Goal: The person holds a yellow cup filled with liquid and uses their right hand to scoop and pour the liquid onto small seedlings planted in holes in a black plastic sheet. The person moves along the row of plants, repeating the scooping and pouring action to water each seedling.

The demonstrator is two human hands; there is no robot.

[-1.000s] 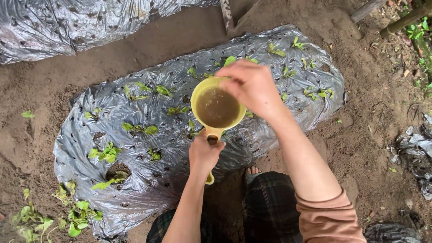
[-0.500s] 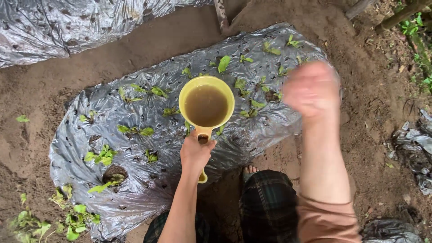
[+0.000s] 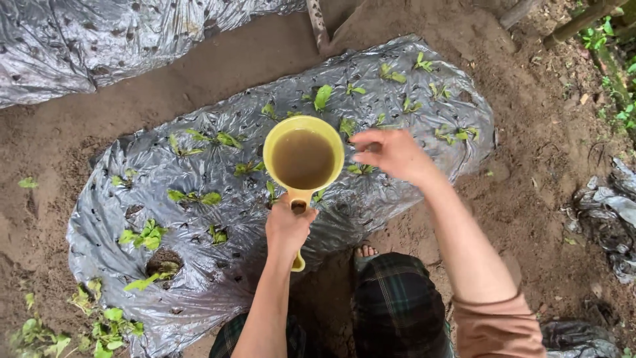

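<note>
My left hand (image 3: 286, 229) grips the handle of a yellow dipper (image 3: 303, 159) that is full of brownish water and held level above a garden bed. My right hand (image 3: 391, 154) hovers just right of the dipper's rim, fingers bent and apart, holding nothing. Under both hands lies a silver plastic mulch sheet (image 3: 218, 278) with holes, and small green seedlings (image 3: 192, 196) grow through them.
A second silver-covered bed (image 3: 79, 46) lies at the top left across a bare soil path (image 3: 199, 73). Crumpled plastic scraps (image 3: 606, 212) sit on the soil at right. My foot (image 3: 364, 252) and checked trousers (image 3: 397, 305) are at the bed's near edge. Weeds (image 3: 99, 325) grow at bottom left.
My right hand was at the dipper's rim, swung out to the right over the seedlings, and is now back beside the rim. The dipper has stayed nearly still.
</note>
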